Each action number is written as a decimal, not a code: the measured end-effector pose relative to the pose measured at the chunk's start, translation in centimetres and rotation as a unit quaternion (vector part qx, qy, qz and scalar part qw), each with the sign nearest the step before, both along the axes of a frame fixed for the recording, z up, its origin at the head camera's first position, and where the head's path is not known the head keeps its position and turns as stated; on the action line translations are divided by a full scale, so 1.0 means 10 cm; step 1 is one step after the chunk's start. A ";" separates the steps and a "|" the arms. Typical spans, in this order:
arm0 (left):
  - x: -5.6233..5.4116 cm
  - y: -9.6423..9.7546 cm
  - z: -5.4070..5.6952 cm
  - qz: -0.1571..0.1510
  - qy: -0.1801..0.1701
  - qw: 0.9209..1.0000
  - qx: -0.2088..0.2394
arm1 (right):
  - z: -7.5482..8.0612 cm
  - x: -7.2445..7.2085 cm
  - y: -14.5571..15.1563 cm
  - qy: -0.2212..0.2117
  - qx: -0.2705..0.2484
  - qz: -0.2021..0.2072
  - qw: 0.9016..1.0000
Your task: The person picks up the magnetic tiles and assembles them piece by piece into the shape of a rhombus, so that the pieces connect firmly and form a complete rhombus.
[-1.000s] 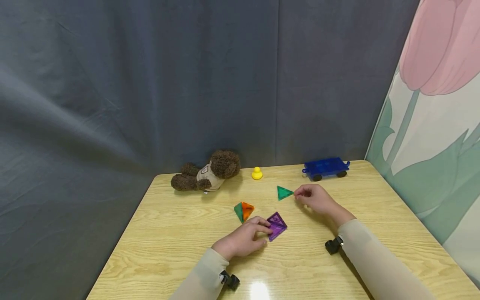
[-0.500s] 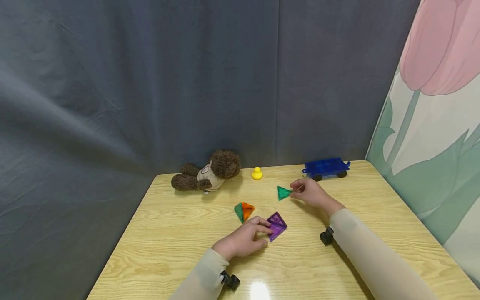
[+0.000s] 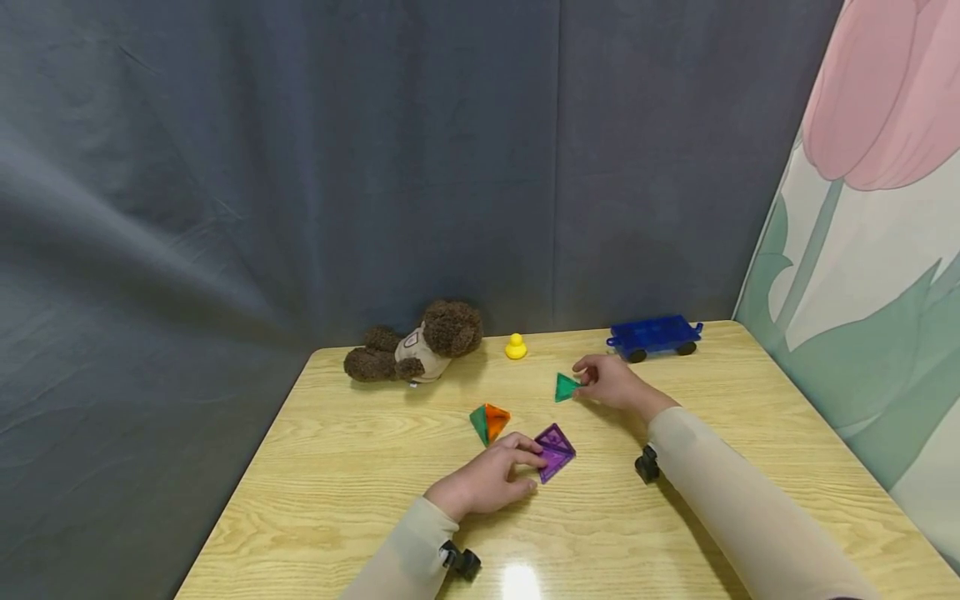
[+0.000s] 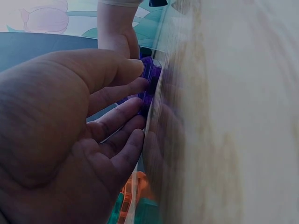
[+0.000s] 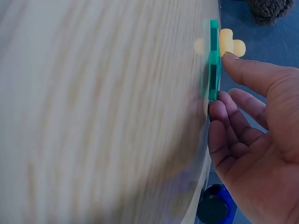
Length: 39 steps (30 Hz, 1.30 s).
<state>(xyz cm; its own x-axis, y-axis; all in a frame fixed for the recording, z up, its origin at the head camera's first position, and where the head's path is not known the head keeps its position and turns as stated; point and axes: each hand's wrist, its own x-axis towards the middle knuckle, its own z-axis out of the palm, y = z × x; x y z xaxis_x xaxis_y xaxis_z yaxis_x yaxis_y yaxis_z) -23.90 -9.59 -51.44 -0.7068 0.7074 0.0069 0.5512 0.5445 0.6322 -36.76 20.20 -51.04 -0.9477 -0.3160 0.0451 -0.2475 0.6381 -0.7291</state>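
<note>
A purple see-through magnetic tile piece (image 3: 557, 457) lies near the middle of the table, with a ridge across it. My left hand (image 3: 483, 479) rests its fingertips on the left side of that piece, fingers loosely extended, as the left wrist view also shows. Farther back and to the right, a green triangular magnetic tile (image 3: 564, 387) lies flat. My right hand (image 3: 615, 385) is at that tile's right corner, thumb and forefinger spread apart. In the right wrist view, the other fingers are bent close beside the green tile (image 5: 214, 60).
An orange and green tile pyramid (image 3: 491, 423) stands just beyond the left hand. Along the back are a brown teddy bear (image 3: 427, 350) on its side, a yellow rubber duck (image 3: 516, 347) and a blue wheeled toy cart (image 3: 654, 336). A dark curtain (image 3: 420, 167) hangs behind the table.
My right hand has moved left and slightly back, its fingers coming over the green tile's right corner and spreading. My left hand and the purple piece have stayed put.
</note>
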 end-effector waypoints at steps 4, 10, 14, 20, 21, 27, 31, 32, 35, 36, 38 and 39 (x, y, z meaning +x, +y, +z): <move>-0.01 0.00 0.00 -0.001 -0.001 1.000 -0.001 | 0.03 0.03 -0.03 -0.022 0.013 0.006 1.000; -0.01 0.00 -0.01 0.001 -0.009 1.000 -0.002 | 0.02 0.01 -0.06 -0.040 0.035 0.028 0.998; -0.01 0.00 0.00 0.001 -0.011 1.000 0.000 | 0.01 0.00 -0.06 -0.039 0.044 0.051 0.997; 0.00 0.00 0.01 0.000 -0.009 1.000 0.002 | 0.05 0.02 -0.04 -0.043 0.033 0.085 0.995; 0.00 0.00 0.01 0.000 -0.008 1.000 0.001 | 0.06 0.02 -0.04 -0.046 0.031 0.089 0.994; -0.01 -0.01 -0.01 0.005 -0.003 1.000 -0.003 | 0.04 -0.02 -0.02 -0.061 0.041 0.096 0.993; -0.01 -0.01 -0.01 0.010 -0.001 1.000 -0.003 | 0.03 -0.05 -0.03 -0.073 0.049 0.088 0.992; -0.01 -0.01 -0.01 0.011 0.000 1.000 -0.003 | 0.02 -0.06 -0.03 -0.074 0.051 0.087 0.992; -0.01 -0.01 -0.01 0.014 0.001 1.000 -0.003 | 0.03 -0.06 -0.03 -0.077 0.052 0.086 0.992; -0.01 -0.01 -0.01 0.015 0.001 1.000 -0.003 | 0.03 -0.06 -0.03 -0.077 0.052 0.085 0.992; -0.01 -0.01 -0.02 0.019 0.000 1.000 -0.002 | 0.04 -0.06 -0.03 -0.078 0.048 0.086 0.992; -0.01 -0.01 -0.02 0.020 0.000 1.000 -0.001 | 0.05 -0.05 -0.03 -0.077 0.046 0.087 0.992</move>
<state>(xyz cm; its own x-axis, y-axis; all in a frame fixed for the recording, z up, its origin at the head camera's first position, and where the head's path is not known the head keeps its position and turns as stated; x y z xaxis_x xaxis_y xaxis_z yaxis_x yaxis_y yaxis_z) -24.01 -9.73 -51.62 -0.7348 0.6783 0.0047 0.5284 0.5680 0.6310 -37.29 19.87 -50.59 -0.8718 -0.4716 -0.1323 -0.2500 0.6607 -0.7078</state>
